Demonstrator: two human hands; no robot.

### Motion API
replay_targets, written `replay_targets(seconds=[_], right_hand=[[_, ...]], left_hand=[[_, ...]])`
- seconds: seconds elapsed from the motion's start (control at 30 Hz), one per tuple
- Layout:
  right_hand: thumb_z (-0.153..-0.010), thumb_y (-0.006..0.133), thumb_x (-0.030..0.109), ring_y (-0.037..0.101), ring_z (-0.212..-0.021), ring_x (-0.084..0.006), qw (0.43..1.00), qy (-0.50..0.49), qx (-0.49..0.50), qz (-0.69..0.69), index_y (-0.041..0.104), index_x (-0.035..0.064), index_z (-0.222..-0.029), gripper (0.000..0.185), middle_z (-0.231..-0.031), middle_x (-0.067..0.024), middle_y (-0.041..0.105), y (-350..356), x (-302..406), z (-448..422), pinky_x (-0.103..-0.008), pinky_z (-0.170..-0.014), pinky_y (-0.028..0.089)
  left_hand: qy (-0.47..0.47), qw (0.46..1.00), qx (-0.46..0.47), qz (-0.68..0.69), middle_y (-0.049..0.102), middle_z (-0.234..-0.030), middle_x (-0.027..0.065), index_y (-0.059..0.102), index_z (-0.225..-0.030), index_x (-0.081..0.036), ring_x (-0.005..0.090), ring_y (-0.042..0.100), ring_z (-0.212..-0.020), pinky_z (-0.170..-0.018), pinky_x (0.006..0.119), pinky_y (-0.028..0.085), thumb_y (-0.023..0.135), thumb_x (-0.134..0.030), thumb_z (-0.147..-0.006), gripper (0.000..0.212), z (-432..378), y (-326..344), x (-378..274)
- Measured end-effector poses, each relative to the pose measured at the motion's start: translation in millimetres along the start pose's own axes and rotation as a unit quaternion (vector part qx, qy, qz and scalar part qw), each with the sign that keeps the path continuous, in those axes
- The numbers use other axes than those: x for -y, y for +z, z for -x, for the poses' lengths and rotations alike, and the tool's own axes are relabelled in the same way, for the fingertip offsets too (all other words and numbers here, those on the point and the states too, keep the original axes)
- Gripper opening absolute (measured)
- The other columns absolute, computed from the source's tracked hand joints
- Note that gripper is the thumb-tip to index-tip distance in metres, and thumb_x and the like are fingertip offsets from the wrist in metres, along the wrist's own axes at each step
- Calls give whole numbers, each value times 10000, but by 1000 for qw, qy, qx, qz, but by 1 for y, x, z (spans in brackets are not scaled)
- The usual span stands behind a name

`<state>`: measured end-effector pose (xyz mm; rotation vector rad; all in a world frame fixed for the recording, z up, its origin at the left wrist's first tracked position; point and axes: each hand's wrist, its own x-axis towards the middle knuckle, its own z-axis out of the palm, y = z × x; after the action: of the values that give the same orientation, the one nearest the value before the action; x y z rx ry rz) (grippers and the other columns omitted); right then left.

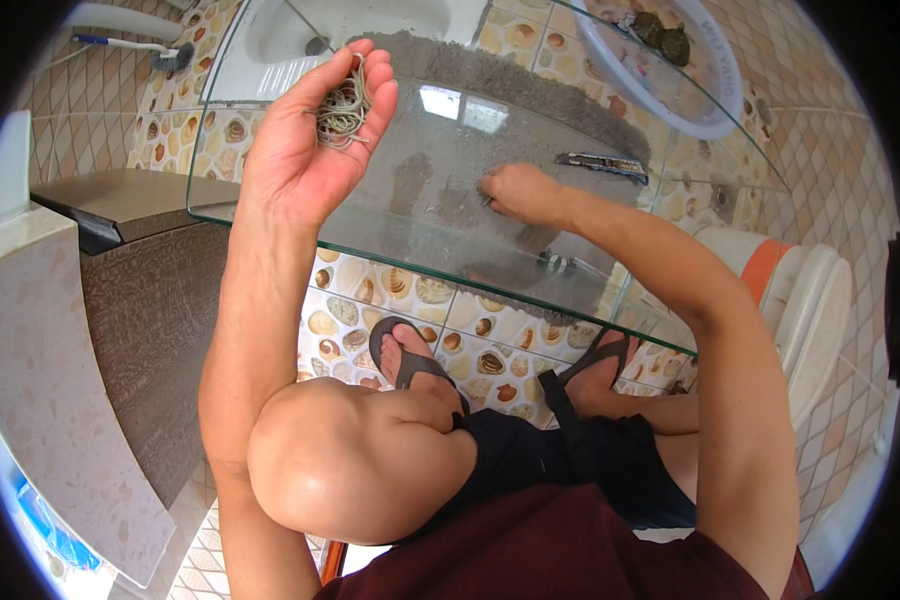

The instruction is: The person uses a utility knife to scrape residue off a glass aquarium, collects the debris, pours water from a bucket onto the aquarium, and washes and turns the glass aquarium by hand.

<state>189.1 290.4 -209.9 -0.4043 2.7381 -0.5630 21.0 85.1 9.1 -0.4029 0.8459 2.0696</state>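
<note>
A loose tangle of thin, pale greenish strands [343, 112] lies in my left hand [319, 139], palm up with the fingers curled around it, over the far left part of a glass tank [450, 279]. My right hand [521, 193] reaches down inside the tank, fingertips pinched together at a small dark bit on the grey, dirty bottom; what it is cannot be told. To the right of that hand, a utility knife [604, 165] lies near the tank's right side. Small black and white pieces [557, 261] show near the tank's front side.
Behind the tank are a white squat toilet pan [457, 19] and a pale plastic basin [664, 112] holding two dark turtles [660, 37]. A toilet brush [171, 56] lies at the back left. A white bucket with an orange band [766, 270] stands right; a brown cabinet [150, 322] stands left.
</note>
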Motion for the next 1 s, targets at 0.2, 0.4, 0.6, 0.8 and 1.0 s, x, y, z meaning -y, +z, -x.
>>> replay_targets(seconds=[0.2,0.4,0.6,0.8,1.0], right_hand=[[-874,550,138,663,-842,-391,993,-10,102,55,623,6,-902,153,-867,-190,670,18,6,-13,-485,-713,543],[-869,526,127,655,-828,-391,998,-43,42,-20,616,-18,-871,171,-848,-202,661,18,27,-41,-492,-692,543],[-853,528,109,666,-791,-382,987,-71,92,110,645,19,-876,149,-831,-180,685,24,20,-22,-462,-686,542],[-853,594,224,657,-679,-283,888,75,-319,-321,675,11,-839,228,-734,-158,674,-162,69,-52,-389,-648,527],[-862,571,130,649,-611,-261,918,-189,-350,-18,672,10,-819,162,-687,-124,660,-236,110,-59,-383,-582,513]], left_hand=[[2,1000,0,-12,666,-1032,126,599,-1170,37,201,670,-922,-868,342,588,623,-28,-934,246,-4,-10,-3],[-12,1000,28,-6,655,-1062,137,578,-1200,32,209,658,-962,-876,350,585,582,11,-935,266,-4,-9,-5],[-15,1000,-12,9,653,-1067,146,574,-1182,39,247,654,-981,-892,372,580,548,5,-951,235,-16,-4,15],[41,997,-51,-39,622,-1105,159,560,-1206,32,258,634,-1001,-929,378,556,529,15,-949,259,4,1,-2],[33,995,-83,-37,609,-1064,164,570,-1139,50,275,624,-996,-960,421,548,486,-40,-981,201,4,14,8]])
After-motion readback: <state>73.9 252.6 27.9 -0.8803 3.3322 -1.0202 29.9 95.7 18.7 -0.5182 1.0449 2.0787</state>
